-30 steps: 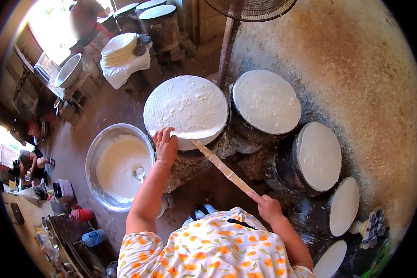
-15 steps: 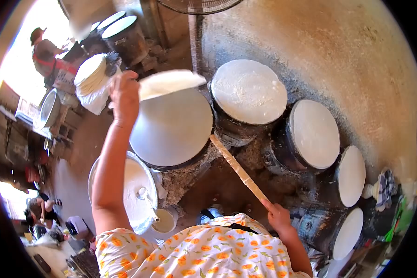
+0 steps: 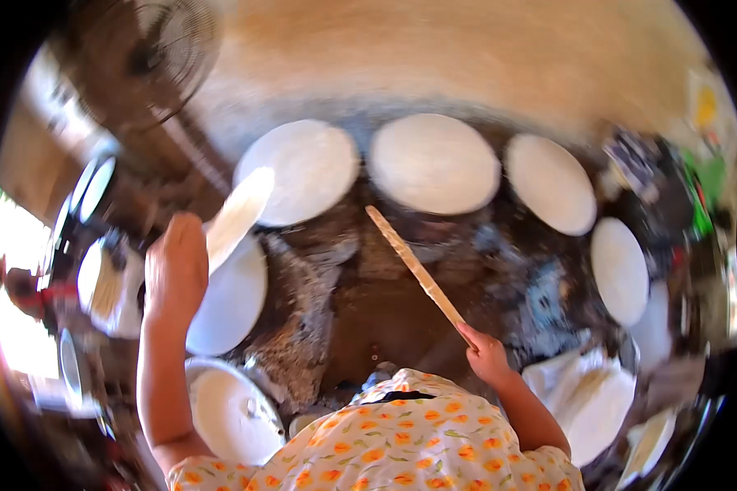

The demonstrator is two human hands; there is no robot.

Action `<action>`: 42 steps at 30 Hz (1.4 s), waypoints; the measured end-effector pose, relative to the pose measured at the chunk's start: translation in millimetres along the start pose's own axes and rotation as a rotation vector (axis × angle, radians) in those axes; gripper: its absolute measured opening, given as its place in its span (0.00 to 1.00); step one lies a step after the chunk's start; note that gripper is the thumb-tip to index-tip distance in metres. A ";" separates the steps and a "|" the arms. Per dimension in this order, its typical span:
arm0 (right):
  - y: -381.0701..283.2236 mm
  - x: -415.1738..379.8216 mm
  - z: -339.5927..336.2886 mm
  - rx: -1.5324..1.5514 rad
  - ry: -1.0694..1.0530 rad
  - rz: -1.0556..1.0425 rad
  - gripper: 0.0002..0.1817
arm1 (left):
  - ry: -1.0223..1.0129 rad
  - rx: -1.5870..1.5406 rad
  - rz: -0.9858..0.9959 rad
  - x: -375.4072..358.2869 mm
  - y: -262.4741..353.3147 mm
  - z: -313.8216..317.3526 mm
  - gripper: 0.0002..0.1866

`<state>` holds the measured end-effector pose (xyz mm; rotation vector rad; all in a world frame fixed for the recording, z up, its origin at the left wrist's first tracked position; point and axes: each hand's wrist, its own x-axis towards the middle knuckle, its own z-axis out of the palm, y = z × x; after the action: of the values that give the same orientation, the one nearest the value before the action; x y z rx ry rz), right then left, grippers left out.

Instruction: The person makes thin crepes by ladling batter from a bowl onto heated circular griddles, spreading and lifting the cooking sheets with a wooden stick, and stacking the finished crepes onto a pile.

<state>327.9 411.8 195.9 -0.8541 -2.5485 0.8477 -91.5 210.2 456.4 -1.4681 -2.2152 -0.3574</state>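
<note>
My left hand (image 3: 177,263) is raised at the left, fingers closed on the edge of a pale thin sheet (image 3: 241,217), which is folded or seen nearly edge-on and slightly blurred. Below the sheet lies a round grey-white griddle (image 3: 231,303), partly hidden by my hand and forearm. My right hand (image 3: 487,358) grips the lower end of a long flat wooden stick (image 3: 418,270), whose tip points up and left. Round white-covered griddles stand beyond it, one at the upper left (image 3: 303,173) and one at the top middle (image 3: 434,164).
More round white tops curve down the right (image 3: 553,184), (image 3: 620,272). A basin of white liquid (image 3: 229,413) with a ladle is at the lower left. A fan (image 3: 176,49) stands upper left. A person (image 3: 20,288) is far left. White cloth (image 3: 585,401) lies lower right.
The view has swung to the right, bringing the white cloth at the lower right into sight. My left hand still holds the sheet, now tilted more steeply. The stick remains in my right hand.
</note>
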 end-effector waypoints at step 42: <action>48.4 -501.8 -20.8 0.422 1.212 1.215 0.34 | -1.185 -1.576 -0.267 -149.1 724.1 266.2 0.03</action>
<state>744.8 136.1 126.7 -1.9382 -0.6533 0.6858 560.3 499.6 126.7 -2.4785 -3.1332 -2.1714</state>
